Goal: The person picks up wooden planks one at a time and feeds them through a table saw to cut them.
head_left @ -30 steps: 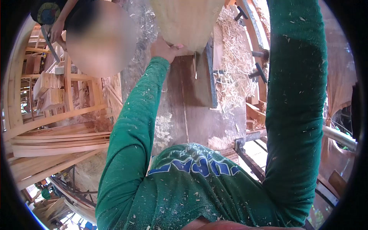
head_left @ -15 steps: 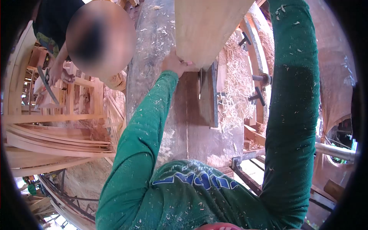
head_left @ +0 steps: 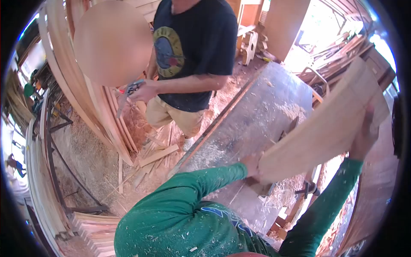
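A broad, pale wooden board (head_left: 317, 132) stands tilted over the metal-topped work table (head_left: 239, 115). At its lower left end is my left hand (head_left: 253, 166), gripping the edge, its fingertips partly hidden. Higher up on the right, my right hand (head_left: 364, 135) holds the board's far end, the fingers lying over its face. Beneath the board, a dark upright fence (head_left: 267, 188) on the table is mostly covered. Wood shavings (head_left: 289, 190) lie beside it.
A co-worker in a dark shirt (head_left: 197, 43) stands across the table, holding a tool (head_left: 130, 90). Long curved timbers (head_left: 81, 81) lean at the left. Offcuts (head_left: 158, 156) litter the floor. A black clamp handle (head_left: 306, 188) juts out near my right forearm. Stacked wood lies at the back right.
The view has swung left, bringing the co-worker's body into sight. The board now appears further right, and my right hand has come into view on it. My left hand stays at its near end.
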{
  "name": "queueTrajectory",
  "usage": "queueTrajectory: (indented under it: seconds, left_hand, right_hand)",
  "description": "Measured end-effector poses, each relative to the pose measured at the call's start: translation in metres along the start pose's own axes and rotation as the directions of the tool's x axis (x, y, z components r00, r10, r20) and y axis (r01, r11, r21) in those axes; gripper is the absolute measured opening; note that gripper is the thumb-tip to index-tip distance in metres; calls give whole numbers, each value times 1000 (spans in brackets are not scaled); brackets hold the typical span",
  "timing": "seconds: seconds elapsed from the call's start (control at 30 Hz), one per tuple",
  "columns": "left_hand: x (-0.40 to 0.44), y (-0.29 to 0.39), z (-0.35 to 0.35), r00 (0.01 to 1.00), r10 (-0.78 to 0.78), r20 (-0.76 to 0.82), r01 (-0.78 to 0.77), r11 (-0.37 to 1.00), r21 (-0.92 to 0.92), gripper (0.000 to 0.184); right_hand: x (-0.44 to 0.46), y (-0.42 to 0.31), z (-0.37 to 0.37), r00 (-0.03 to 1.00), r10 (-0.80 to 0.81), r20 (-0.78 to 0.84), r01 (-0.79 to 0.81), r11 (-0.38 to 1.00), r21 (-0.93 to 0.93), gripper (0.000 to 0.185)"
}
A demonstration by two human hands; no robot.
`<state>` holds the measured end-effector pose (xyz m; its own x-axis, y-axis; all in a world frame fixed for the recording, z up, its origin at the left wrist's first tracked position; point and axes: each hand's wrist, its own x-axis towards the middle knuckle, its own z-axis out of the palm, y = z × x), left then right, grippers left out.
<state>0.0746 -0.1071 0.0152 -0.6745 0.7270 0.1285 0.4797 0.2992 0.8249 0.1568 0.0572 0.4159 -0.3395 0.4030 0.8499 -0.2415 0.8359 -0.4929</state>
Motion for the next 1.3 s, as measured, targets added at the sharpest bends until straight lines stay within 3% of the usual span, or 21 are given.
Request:
queueTrajectory:
  seconds: [0.07,0.13,0.17,0.23,0.27,0.3,0.33,0.37,0.43,0.53,0.57,0.67,0.73,0.77,0.87,0.93,1.03,1.07,1.13,1.2,1.3]
  left_hand:
    - [-44,5,-13,999,32,14,-32,999,-5,66]
    - [-79,0,-12,990,114,-78,-113,993,22,68]
    - [-92,-10,-10,994,80,-79,-87,993,-84,72]
    - [-110,-39,-2,998,18,-59,-35,955,-295,81]
    - [-121,-47,7,961,-249,116,267,748,-608,79]
    - [-131,-54,17,835,-406,371,522,372,-767,78]
    - [-135,-50,14,646,-415,641,675,-83,-734,76]
    - [-135,-44,14,578,-322,750,712,-250,-656,70]
    - [-143,1,-2,433,-81,898,741,-535,-406,58]
    - [-134,55,9,658,-29,752,570,-633,-524,51]
    - [-140,60,5,675,-86,733,513,-659,-550,49]
    - [-139,51,6,700,-170,693,410,-700,-585,43]
    - [-139,28,8,786,-212,581,299,-692,-657,42]
    - [-141,17,-7,800,-77,596,355,-739,-573,45]
    - [-133,-7,-46,894,-136,427,233,-674,-701,65]
    - [-131,-14,-88,941,-242,239,101,-472,-876,62]
    - [-128,-28,-154,949,-299,97,-32,-400,-916,65]
    - [-132,-35,-170,948,-317,32,-90,-363,-927,65]
    - [-142,-34,-199,927,-336,-165,-258,-255,-932,64]
    - [-150,-34,-222,829,-425,-363,-416,-36,-908,64]
    - [-166,-53,-262,834,-291,-469,-491,-3,-871,68]
  right_hand:
    - [-18,-19,-31,981,181,68,-176,981,-79,79]
    - [-29,53,-79,999,36,-31,-24,943,333,25]
    - [-35,57,-91,998,31,-52,-7,913,408,25]
    - [-65,10,-89,986,159,-51,-137,944,302,27]
    - [-77,-4,-90,978,203,-47,-183,946,269,28]
    - [-90,-16,-90,969,241,-43,-224,944,241,30]
    - [-104,-28,-91,960,277,-45,-261,940,221,31]
    - [-115,-33,-95,950,309,-37,-294,931,215,33]
    - [-140,-48,-98,929,369,-37,-355,914,198,37]
    - [-169,-69,-104,897,441,-35,-427,884,189,43]
    - [-177,-76,-107,888,459,-30,-446,875,191,45]
    - [-199,-100,-125,861,508,-16,-493,842,219,52]
    - [-216,-123,-144,833,554,-12,-533,807,256,57]
    - [-224,-136,-153,814,581,1,-558,780,283,59]
    - [-252,-166,-173,733,677,64,-633,645,427,66]
    - [-273,-176,-181,629,764,145,-705,481,522,71]
    - [-320,-156,-184,414,865,282,-817,218,534,79]
    - [-352,-135,-189,418,862,288,-882,310,354,78]
    - [-401,-101,-168,362,897,253,-912,284,295,65]
    - [-451,-53,-135,305,930,205,-904,214,370,52]
    - [-480,-15,-83,177,960,219,-839,31,544,41]
